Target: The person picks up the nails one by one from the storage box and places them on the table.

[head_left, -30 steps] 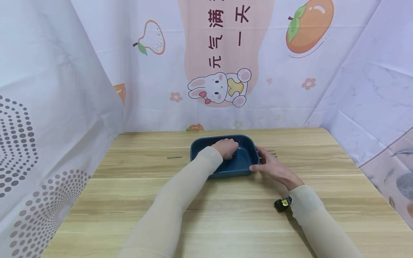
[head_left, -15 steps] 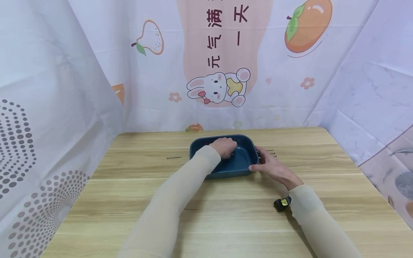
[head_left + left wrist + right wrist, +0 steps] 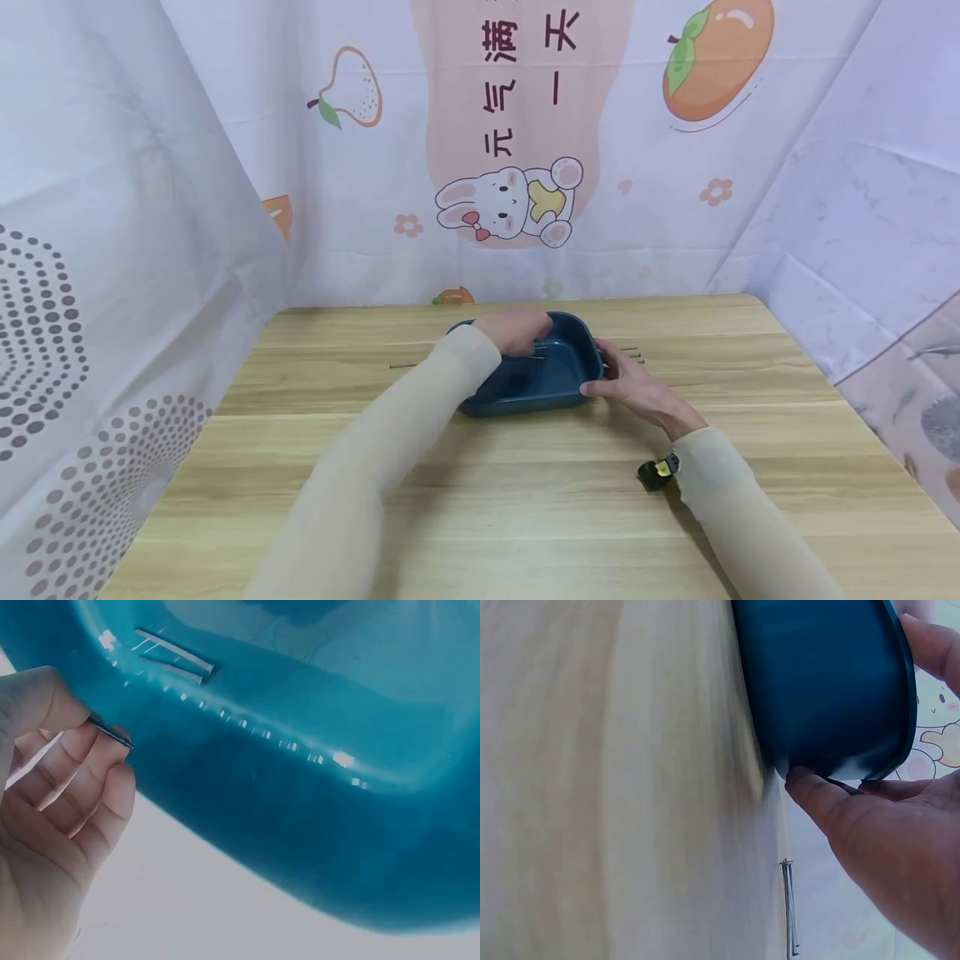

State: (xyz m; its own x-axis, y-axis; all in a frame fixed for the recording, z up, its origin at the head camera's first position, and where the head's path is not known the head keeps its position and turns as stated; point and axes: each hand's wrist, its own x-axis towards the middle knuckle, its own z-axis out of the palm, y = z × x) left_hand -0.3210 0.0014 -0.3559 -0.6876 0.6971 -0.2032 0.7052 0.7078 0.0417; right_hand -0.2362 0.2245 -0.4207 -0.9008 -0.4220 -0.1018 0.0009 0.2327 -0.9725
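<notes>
A dark blue tray [image 3: 525, 407] stands toward the back of the wooden table. Over its inside, my left hand [image 3: 516, 331] pinches a nail [image 3: 111, 733] between thumb and fingertips. Below that hand, two nails [image 3: 176, 664] lie on the tray's floor in the left wrist view. My right hand [image 3: 633, 387] holds the tray's right end, the thumb at the near corner and the fingers along the outer wall. In the right wrist view its fingertips [image 3: 801, 776] press low on the blue wall.
Several loose nails [image 3: 637, 357] lie right of the tray, beyond the right hand. Another nail [image 3: 402, 367] lies left of it, partly behind the left sleeve. A small black and yellow device [image 3: 655, 475] sits by the right wrist. A printed curtain [image 3: 360, 250] backs the table.
My left hand has risen and moved back toward the tray's far rim, uncovering more of the tray's inside. The right hand stays in place on the tray's end.
</notes>
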